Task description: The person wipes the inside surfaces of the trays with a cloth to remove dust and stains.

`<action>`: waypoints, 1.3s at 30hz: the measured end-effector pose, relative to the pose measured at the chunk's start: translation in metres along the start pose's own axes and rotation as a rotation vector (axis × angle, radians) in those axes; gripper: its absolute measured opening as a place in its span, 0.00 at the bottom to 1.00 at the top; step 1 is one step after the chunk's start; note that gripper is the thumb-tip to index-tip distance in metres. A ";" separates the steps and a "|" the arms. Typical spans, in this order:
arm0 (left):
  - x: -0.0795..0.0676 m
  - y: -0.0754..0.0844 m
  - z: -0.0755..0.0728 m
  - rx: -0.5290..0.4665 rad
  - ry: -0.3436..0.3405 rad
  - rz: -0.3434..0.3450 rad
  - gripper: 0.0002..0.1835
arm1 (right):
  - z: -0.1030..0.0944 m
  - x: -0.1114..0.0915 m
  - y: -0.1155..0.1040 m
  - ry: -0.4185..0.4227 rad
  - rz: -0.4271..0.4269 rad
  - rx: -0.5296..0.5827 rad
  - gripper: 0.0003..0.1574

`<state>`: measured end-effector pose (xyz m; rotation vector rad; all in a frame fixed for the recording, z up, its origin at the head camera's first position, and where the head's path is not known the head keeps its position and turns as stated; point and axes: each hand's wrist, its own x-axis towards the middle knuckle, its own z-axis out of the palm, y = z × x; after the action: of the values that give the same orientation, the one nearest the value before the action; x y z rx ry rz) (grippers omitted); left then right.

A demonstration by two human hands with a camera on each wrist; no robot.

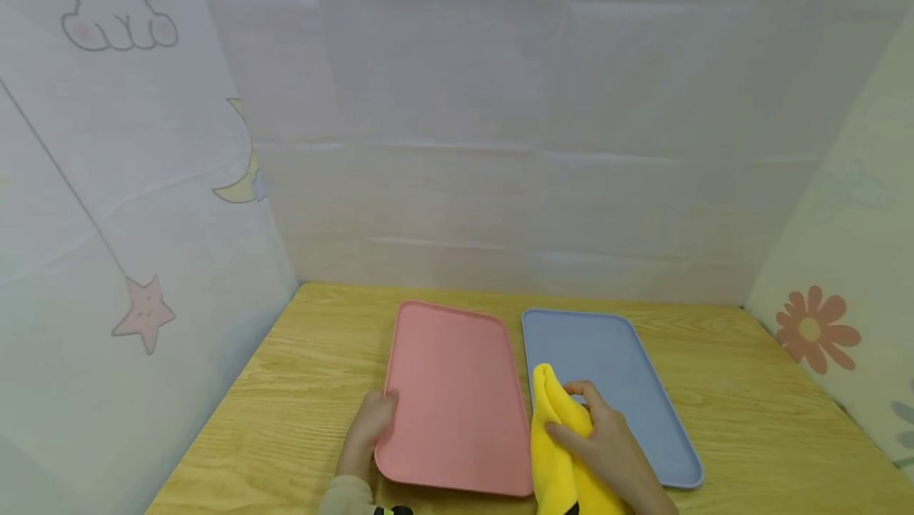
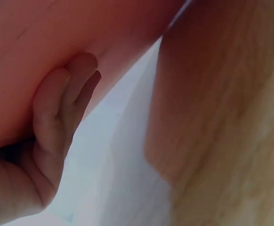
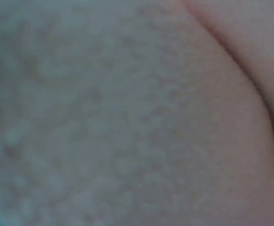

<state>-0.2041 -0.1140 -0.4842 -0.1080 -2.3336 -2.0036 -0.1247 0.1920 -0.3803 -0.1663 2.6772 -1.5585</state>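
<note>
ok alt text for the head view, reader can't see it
A person's left hand grips a pink tray by its left edge; the right hand holds yellow fabric. Right of the pink tray, a blue tray lies on the wooden table.

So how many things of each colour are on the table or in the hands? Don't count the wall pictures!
Pink: 1, a pink flat rectangular tray
Blue: 1, a blue flat rectangular tray
Yellow: 1, a yellow soft fabric item
Total: 3
</note>
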 end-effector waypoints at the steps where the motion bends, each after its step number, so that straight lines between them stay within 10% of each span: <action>1: -0.001 0.002 0.000 0.000 0.005 -0.006 0.17 | 0.000 0.000 0.000 0.000 -0.002 0.000 0.31; 7: -0.010 0.034 -0.001 0.071 0.063 -0.102 0.15 | 0.001 0.002 0.002 -0.009 0.001 0.008 0.31; 19: -0.028 0.064 0.011 -0.115 0.105 -0.057 0.16 | 0.000 0.002 0.000 0.012 -0.013 -0.029 0.30; 39: -0.052 0.081 0.054 -0.280 0.008 0.010 0.16 | -0.001 0.014 -0.027 0.123 -0.004 -0.170 0.34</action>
<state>-0.1449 -0.0486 -0.4172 -0.1241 -2.0286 -2.3077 -0.1365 0.1782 -0.3559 -0.0838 2.9051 -1.3844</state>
